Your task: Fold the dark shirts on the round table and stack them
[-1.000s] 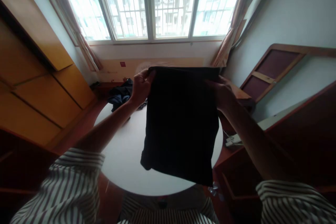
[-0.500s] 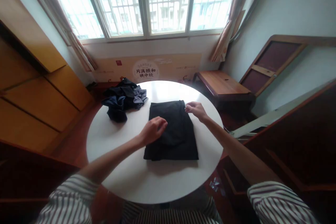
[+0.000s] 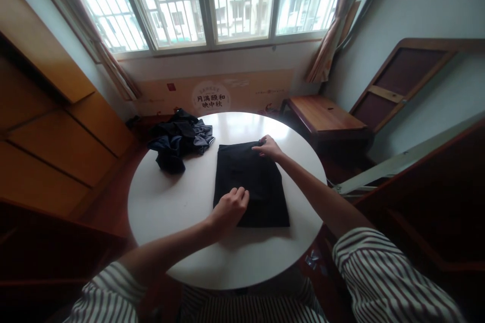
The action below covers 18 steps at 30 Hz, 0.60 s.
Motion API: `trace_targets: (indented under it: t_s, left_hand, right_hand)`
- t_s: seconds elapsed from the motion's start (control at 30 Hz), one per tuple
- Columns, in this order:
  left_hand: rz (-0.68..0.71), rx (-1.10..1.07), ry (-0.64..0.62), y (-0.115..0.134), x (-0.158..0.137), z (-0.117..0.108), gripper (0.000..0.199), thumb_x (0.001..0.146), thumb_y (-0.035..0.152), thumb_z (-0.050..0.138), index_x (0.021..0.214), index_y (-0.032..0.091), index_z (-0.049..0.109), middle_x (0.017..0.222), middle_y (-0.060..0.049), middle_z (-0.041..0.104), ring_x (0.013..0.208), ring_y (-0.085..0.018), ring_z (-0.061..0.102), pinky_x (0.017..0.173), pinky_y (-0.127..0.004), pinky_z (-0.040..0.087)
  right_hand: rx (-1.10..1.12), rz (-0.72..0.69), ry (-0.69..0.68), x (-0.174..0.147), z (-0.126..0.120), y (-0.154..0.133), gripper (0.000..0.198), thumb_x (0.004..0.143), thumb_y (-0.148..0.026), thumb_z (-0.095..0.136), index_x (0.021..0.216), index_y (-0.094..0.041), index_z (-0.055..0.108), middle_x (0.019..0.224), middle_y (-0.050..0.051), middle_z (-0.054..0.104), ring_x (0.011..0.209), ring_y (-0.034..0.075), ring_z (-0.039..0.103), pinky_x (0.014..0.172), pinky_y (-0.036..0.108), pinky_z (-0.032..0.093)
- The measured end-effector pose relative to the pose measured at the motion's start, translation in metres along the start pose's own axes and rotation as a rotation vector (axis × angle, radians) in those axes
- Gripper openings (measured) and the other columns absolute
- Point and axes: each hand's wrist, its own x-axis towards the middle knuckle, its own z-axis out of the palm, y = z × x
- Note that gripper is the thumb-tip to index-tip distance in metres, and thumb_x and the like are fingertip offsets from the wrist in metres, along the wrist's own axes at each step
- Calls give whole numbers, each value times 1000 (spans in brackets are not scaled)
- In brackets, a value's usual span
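Pinching top edge of flat-folded black garment (image 3: 242, 166), right grip (image 3: 271, 148); left grip (image 3: 229, 207) curls over it, can't tell if holding. Dark heap (image 3: 180, 139), left of frame centre: unfolded.

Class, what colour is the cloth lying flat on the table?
The cloth is black, clearest in the head view.

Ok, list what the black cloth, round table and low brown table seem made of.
Black cloth: matte fabric, softly folded; fibre unclear.
Round table: smooth, glossy, perhaps laminate, showing bright reflection.
Low brown table: probably wood, faintly glossy, streaked like grain.
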Motion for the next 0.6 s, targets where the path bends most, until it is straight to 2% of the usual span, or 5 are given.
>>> trace_targets:
  t_s: [0.13, 0.3, 0.37, 0.47, 0.6]
  left_hand:
    - [40, 5, 157, 3, 3, 4, 45, 90, 2, 41, 134, 9, 51, 106, -13, 61, 91, -23, 59, 78, -31, 53]
    - [-70, -6, 98, 13, -7, 9, 51, 87, 3, 43, 136, 14, 50, 103, -12, 60, 86, -22, 59, 74, -33, 53]
    - [-153, 22, 92, 16, -20, 11, 56, 84, 2, 44, 139, 14, 47, 105, -12, 59, 87, -23, 58, 72, -32, 52]
    - [-279, 45, 84, 14, -42, 13, 60, 81, 1, 46, 140, 14, 45, 102, -11, 58, 86, -23, 56, 71, -33, 50]
    - [-328, 22, 26, 7, -53, 13, 48, 80, 3, 51, 126, 14, 53, 96, -9, 58, 85, -24, 56, 73, -35, 51]
  right_hand:
    - [18, -42, 63, -1, 1, -1, 38, 68, -9, 77, 97, -18, 54, 75, -4, 55, 59, 9, 51, 46, 16, 43]
    - [94, 26, 129, -4, -2, -1, 33, 79, -12, 68, 106, -19, 50, 85, 0, 56, 66, 10, 55, 51, 17, 47]
    - [121, 87, 100, -8, -5, -1, 39, 78, -16, 73, 109, -17, 49, 84, 3, 59, 67, 12, 58, 54, 21, 52]
    - [126, 145, 16, -16, -10, -4, 60, 67, -19, 84, 115, -15, 48, 80, 3, 61, 65, 15, 61, 55, 26, 56]
    - [55, 95, -112, -23, -13, -8, 80, 61, -14, 86, 128, -20, 42, 78, -2, 58, 58, 13, 58, 49, 24, 53]
